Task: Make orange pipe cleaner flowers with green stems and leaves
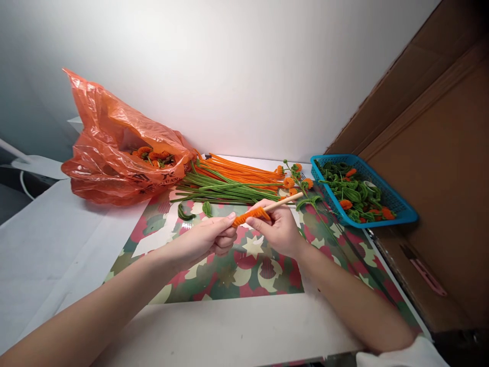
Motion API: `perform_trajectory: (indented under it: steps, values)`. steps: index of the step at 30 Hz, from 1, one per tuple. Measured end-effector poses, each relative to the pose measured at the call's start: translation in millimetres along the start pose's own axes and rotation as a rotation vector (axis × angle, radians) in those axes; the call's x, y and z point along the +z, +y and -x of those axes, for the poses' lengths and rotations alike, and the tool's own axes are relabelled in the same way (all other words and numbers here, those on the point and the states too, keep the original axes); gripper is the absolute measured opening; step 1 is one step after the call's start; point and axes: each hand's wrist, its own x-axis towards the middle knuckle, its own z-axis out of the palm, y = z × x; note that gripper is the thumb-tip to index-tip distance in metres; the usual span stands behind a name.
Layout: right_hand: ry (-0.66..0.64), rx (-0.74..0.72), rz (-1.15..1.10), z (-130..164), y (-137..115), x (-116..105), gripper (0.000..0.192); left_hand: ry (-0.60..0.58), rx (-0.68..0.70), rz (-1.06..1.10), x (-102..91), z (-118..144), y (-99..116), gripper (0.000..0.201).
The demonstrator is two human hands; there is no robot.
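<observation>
1. Our left hand [214, 237] pinches the near end of the fuzzy orange pipe cleaner [252, 215] coiled round a thin wooden stick [284, 202].
2. Our right hand [277, 227] grips that stick above the star-patterned paper [244, 270] on the desk [237, 326].
3. A blue plastic basket [397, 216] stands to the right.

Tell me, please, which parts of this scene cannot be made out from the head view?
- Orange bag: its contents are mostly covered by crumpled plastic; only a few orange pieces show at the mouth.
- Blue basket: the green and orange pieces form a tangle too small to count.
- Wooden stick: its near end is hidden by the orange coil and the right hand.
- Left hand: its fingers hide the coil's end.
</observation>
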Motion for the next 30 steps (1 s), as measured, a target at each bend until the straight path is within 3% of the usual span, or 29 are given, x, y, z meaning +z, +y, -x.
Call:
perform_trajectory:
  steps: [5, 11, 15, 22, 30]
  values:
    - [-0.008, 0.031, -0.01, -0.7, 0.1, -1.2, 0.015, -0.013, 0.009, 0.012, -1.9, -0.4, -1.8, 0.062]
    - [-0.157, 0.154, -0.091, -5.9, -0.5, -10.8, 0.023, -0.203, -0.046, 0.002, -13.3, -1.6, -4.8, 0.052]
    - [-0.23, 0.191, -0.164, -9.6, -1.9, -15.7, 0.029, -0.217, -0.005, -0.032, -9.8, 0.5, -3.8, 0.049]
    - [-0.163, 0.177, -0.167, -14.0, -1.2, -18.0, 0.032, -0.037, 0.138, -0.077, 1.2, -2.3, -7.4, 0.04]
    - [-0.077, 0.199, -0.163, -16.0, -1.9, -14.3, 0.031, 0.245, 0.354, -0.675, -1.8, 2.9, -2.7, 0.044]
